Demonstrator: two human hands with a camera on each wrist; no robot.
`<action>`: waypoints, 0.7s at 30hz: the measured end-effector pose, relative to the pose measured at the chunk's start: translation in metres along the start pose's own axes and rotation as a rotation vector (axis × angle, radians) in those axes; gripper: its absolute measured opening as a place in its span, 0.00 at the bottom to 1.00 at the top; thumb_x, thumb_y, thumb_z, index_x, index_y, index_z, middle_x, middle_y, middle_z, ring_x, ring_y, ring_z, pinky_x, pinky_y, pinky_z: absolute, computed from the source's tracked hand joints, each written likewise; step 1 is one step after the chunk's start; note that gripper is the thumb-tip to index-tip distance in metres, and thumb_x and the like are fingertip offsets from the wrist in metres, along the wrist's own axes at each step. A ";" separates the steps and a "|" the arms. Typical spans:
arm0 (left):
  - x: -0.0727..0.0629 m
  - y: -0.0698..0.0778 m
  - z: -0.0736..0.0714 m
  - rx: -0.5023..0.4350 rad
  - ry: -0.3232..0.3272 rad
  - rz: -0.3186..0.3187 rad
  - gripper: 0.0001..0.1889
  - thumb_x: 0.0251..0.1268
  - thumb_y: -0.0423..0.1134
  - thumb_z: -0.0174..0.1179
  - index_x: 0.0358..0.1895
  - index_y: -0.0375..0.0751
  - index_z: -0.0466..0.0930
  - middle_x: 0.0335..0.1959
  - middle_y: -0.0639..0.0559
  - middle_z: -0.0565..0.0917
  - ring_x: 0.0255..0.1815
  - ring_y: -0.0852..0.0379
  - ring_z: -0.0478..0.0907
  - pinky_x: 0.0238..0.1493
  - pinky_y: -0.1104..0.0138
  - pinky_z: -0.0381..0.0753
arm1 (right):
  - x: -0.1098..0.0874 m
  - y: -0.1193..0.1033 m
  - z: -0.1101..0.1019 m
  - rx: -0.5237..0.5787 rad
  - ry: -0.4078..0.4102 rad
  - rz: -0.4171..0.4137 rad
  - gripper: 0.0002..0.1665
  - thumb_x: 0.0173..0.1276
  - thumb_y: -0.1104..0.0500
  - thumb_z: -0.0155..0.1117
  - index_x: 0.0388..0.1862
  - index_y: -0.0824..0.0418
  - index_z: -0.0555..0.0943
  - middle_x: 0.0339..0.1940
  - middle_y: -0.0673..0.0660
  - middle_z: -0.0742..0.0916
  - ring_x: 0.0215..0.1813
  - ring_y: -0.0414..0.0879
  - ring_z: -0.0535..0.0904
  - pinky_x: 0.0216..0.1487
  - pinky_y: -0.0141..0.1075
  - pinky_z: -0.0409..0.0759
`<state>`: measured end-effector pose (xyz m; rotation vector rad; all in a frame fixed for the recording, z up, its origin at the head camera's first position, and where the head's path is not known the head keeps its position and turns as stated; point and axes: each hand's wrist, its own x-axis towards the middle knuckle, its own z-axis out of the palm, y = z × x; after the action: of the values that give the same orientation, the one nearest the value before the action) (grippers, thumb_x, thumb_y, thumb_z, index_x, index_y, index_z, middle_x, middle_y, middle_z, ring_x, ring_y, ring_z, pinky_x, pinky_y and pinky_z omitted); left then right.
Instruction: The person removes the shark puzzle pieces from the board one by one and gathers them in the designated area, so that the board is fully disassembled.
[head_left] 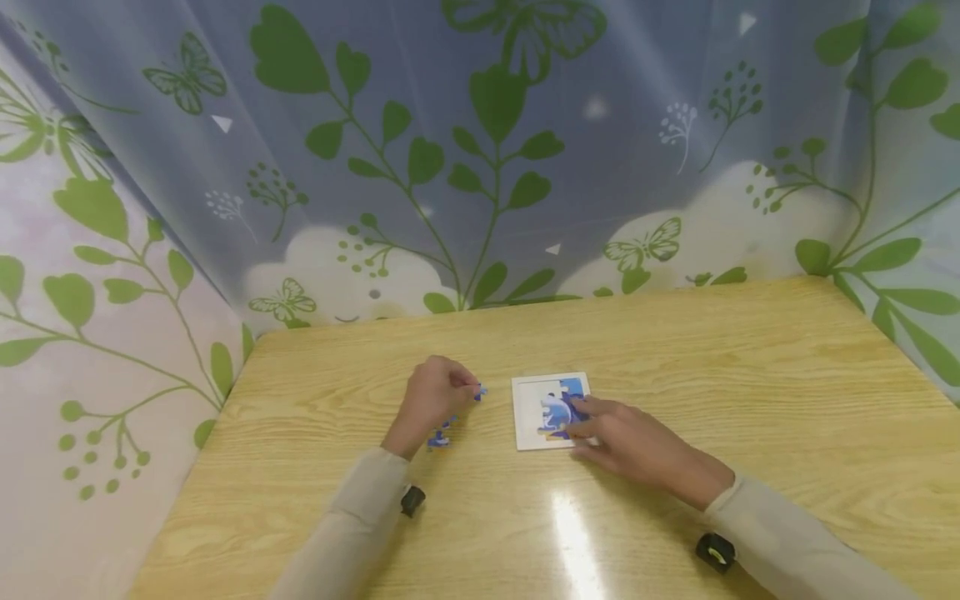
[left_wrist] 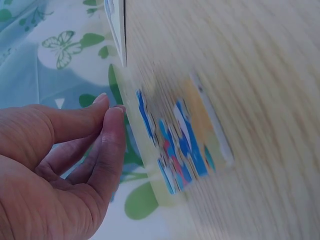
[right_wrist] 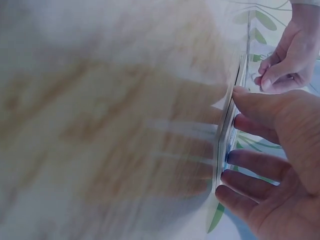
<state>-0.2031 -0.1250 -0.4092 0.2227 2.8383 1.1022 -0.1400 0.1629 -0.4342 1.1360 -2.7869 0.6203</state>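
My left hand [head_left: 438, 392] pinches a small blue jigsaw piece [head_left: 480, 392] between thumb and index finger, left of a white square puzzle tray [head_left: 528, 443]. In the left wrist view the fingertips hide that piece. Several loose jigsaw pieces [head_left: 439, 437], blue with bits of orange and pink, lie on the table by the left wrist. My right hand [head_left: 626, 437] rests on the tray's right side, its fingers extended over the rim and the joined pieces [head_left: 556, 413]. The thumb touches the tray's edge in the right wrist view. The tray's left part shows bare white.
Both hands work over a light wood-grain table [head_left: 675, 350]. A patterned curtain [head_left: 420, 192] with leaves and butterflies hangs along its far edge and left side. A dark wrist device [head_left: 716, 552] sits at the right cuff, another [head_left: 412, 501] at the left.
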 end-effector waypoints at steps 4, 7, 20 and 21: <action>0.002 0.008 0.007 0.041 -0.019 0.048 0.03 0.62 0.33 0.71 0.34 0.37 0.89 0.31 0.49 0.88 0.33 0.55 0.84 0.39 0.61 0.84 | -0.003 -0.002 -0.002 0.002 -0.007 -0.020 0.17 0.65 0.59 0.73 0.51 0.65 0.87 0.62 0.74 0.80 0.63 0.69 0.77 0.60 0.56 0.77; 0.005 0.014 0.015 0.050 -0.043 0.062 0.03 0.62 0.34 0.71 0.34 0.38 0.90 0.31 0.50 0.88 0.34 0.56 0.84 0.40 0.61 0.83 | -0.004 -0.003 -0.002 0.000 -0.009 -0.033 0.16 0.65 0.61 0.73 0.50 0.66 0.87 0.61 0.75 0.80 0.62 0.70 0.77 0.59 0.55 0.77; 0.010 0.039 0.052 0.044 -0.125 0.140 0.02 0.59 0.31 0.73 0.34 0.37 0.90 0.30 0.50 0.88 0.31 0.57 0.83 0.35 0.68 0.82 | -0.004 -0.003 -0.002 -0.001 -0.017 -0.037 0.15 0.65 0.63 0.72 0.50 0.67 0.87 0.61 0.76 0.79 0.62 0.70 0.77 0.58 0.53 0.79; 0.010 0.040 0.054 0.048 -0.129 0.137 0.03 0.59 0.31 0.73 0.34 0.37 0.90 0.30 0.50 0.88 0.31 0.57 0.83 0.35 0.68 0.82 | -0.004 -0.003 -0.001 0.003 -0.021 -0.034 0.15 0.65 0.63 0.72 0.50 0.67 0.87 0.61 0.76 0.79 0.62 0.70 0.77 0.57 0.53 0.79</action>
<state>-0.2018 -0.0577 -0.4221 0.4810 2.7712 1.0041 -0.1355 0.1644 -0.4329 1.1937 -2.7787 0.6127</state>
